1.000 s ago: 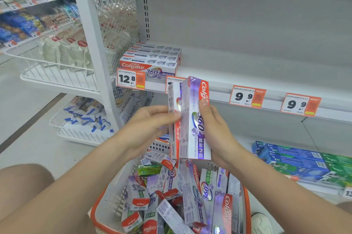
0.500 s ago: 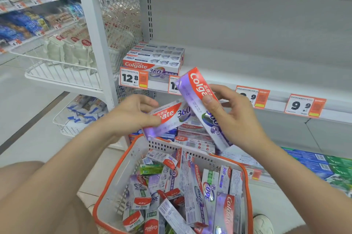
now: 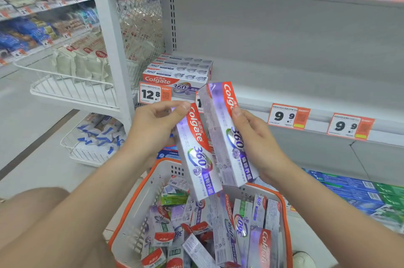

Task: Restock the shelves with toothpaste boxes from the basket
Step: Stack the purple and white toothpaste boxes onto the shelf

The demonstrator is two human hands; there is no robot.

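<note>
My left hand (image 3: 153,128) grips a purple-and-red Colgate 360 box (image 3: 196,154) by its upper end, the box standing nearly upright. Beside it my right hand (image 3: 255,143) holds a second, matching box (image 3: 225,134), also close to upright. Both boxes hover above the orange-rimmed white basket (image 3: 133,208), which is full of several more toothpaste boxes. On the grey shelf (image 3: 295,84) behind, a stack of the same Colgate boxes (image 3: 179,71) lies at the left end above a 12.8 price tag (image 3: 153,94).
The shelf stretch right of the stack is bare, fronted by 9.9 price tags (image 3: 288,116). Blue and green boxes (image 3: 360,195) lie on the lower shelf at right. White wire racks (image 3: 72,90) with packets stand at left. A shoe (image 3: 303,259) shows by the basket.
Both boxes have swung from tilted, crossed positions to nearly upright, side by side. The view has come closer to the shelf.
</note>
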